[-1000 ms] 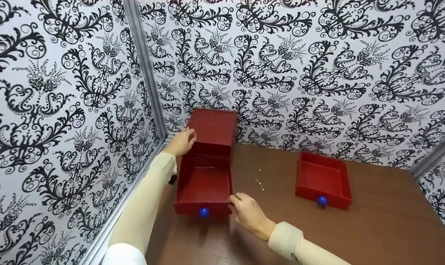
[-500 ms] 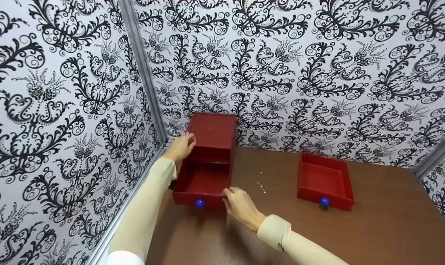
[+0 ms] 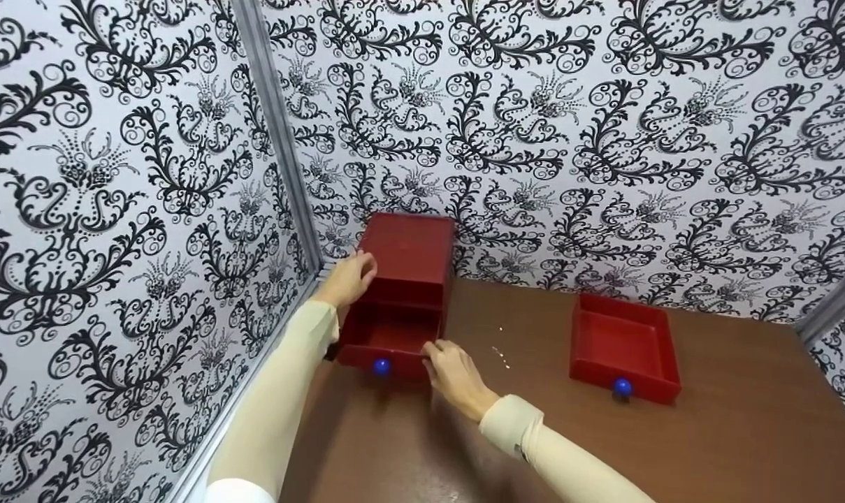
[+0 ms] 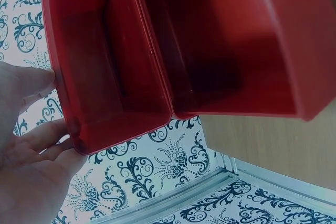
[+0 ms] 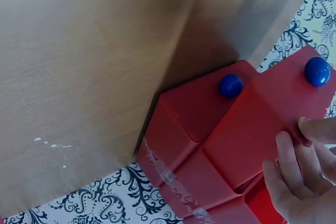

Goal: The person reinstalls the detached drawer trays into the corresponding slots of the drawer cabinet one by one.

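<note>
Brown table (image 3: 730,419); left hand (image 3: 347,279) touches one cabinet (image 3: 408,248); right hand (image 3: 457,377) pinches its drawer (image 3: 405,362) (second drawer (image 3: 621,344) lies apart).

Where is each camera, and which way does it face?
Head: on the head, facing forward and down at the cabinet; left hand, right hand and sleeves show.
Left wrist: worn there, facing the cabinet; left hand shows.
Right wrist: worn there, facing the opened drawer; right hand shows.
Head and right wrist share that drawer's blue knob.
</note>
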Demonstrator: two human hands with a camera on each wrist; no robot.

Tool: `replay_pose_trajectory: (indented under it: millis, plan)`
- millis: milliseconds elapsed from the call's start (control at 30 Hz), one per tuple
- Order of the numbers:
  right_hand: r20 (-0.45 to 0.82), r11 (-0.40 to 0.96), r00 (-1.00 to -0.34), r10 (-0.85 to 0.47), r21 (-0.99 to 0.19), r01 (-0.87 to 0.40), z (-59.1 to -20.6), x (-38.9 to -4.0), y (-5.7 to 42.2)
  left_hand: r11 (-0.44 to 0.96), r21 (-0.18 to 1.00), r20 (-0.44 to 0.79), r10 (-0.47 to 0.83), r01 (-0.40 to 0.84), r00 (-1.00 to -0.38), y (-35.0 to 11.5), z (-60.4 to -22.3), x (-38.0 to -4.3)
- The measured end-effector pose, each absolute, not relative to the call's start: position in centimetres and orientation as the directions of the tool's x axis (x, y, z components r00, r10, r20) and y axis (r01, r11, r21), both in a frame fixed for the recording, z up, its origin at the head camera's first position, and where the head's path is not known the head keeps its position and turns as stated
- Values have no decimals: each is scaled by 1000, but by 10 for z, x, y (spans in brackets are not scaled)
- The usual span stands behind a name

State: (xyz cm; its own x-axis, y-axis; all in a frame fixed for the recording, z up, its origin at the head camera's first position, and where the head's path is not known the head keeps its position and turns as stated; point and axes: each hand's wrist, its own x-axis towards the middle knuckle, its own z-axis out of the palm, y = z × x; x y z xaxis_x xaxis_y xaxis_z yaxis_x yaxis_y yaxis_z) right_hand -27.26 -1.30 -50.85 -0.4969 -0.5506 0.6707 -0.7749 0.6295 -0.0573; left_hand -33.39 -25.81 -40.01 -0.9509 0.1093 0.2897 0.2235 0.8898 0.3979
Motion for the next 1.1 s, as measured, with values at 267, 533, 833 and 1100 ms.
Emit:
replay_pose_trajectory:
  millis: [267, 533, 833, 1100]
  plan:
    - [665, 667, -487, -566, 23, -745, -512, -287, -15, 885, 405, 297, 109, 228, -949, -258, -402, -335]
    - [668, 652, -477, -571, 16, -758, -520, -298, -9, 890, 396, 280, 117, 226, -953, -259, -401, -334]
    - [694, 599, -465, -549, -62, -799, -518, -301, -8, 894, 410, 222, 93, 180, -970, -259, -397, -336]
    - [708, 626, -430, -561, 22, -780, -521, -307, -8, 886, 431, 207, 87, 171, -974, -257, -398, -334]
